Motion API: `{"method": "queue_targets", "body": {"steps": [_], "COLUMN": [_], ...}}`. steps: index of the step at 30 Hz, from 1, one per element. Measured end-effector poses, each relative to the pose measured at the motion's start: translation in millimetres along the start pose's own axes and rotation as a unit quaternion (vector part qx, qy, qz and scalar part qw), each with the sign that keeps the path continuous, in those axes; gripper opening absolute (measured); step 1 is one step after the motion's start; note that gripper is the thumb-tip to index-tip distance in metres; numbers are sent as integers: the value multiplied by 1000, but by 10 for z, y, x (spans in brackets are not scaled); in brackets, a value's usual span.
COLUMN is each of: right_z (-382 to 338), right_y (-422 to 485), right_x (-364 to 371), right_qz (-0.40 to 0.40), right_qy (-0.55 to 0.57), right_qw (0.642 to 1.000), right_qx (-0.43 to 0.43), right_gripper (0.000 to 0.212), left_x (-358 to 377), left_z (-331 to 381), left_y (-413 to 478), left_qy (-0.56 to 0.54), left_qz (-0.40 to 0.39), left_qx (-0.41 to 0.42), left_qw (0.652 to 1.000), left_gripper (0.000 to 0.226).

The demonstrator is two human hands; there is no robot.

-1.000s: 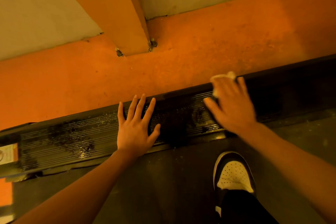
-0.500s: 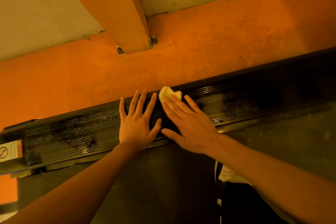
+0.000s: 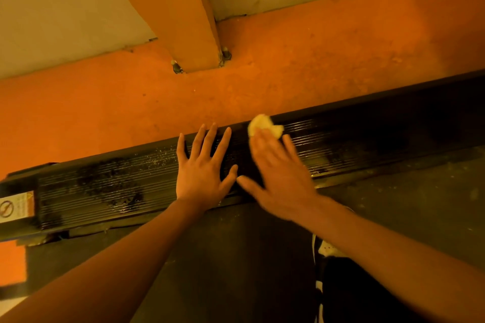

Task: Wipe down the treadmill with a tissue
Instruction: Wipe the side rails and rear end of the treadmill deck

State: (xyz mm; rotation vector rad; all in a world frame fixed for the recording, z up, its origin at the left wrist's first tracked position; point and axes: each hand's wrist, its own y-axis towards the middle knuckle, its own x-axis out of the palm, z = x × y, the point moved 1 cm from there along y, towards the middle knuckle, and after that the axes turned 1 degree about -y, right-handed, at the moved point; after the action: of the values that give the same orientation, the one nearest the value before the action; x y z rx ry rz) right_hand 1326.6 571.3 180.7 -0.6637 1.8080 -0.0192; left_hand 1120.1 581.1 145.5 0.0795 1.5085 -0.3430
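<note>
treadmill rail (image 3: pixel 105 186) is being leaned on by the left hand (image 3: pixel 202 178), fingers spread flat, released | tissue (image 3: pixel 265 124) is being pressed onto it under the right hand (image 3: pixel 280 176), fingers straight, blurred

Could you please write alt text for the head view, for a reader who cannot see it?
A person's right hand presses a crumpled tissue onto a treadmill's ribbed black side rail, with the left hand flat beside it, fingers spread. Dark smudges mark the rail further left; orange floor lies beyond.
</note>
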Motion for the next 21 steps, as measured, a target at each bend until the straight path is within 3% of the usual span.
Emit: {"method": "queue_targets", "body": {"steps": [3,5,10,12,14,21], "right_z": [-62,284,1580,1752,1578,141], "right_y": [-18,-159,-597,-625,-535,-88], "right_x": [49,-9,-288,-356,-356,94], "right_qz": [-25,-4,56,57,67,16], "right_qy": [-32,-46,-45,-20,11,-16], "right_qw": [996,997,984,969,962,1000], "right_qx": [-77,-58,165,241,263,4], "right_gripper": [92,89,95,102,109,97], "left_x": [1,-5,2,1,-2,-17], "left_z": [2,6,-2,-4,4,12], "left_y": [-6,-6,-15,-14,-17,-16], "left_qy": [4,-5,-13,-11,-13,-18], "left_qz": [3,6,15,15,15,26], "left_qx": [2,3,5,2,1,1], "left_qw": [1000,1000,1000,1000,1000,1000], "left_gripper": [76,76,75,75,75,76]}}
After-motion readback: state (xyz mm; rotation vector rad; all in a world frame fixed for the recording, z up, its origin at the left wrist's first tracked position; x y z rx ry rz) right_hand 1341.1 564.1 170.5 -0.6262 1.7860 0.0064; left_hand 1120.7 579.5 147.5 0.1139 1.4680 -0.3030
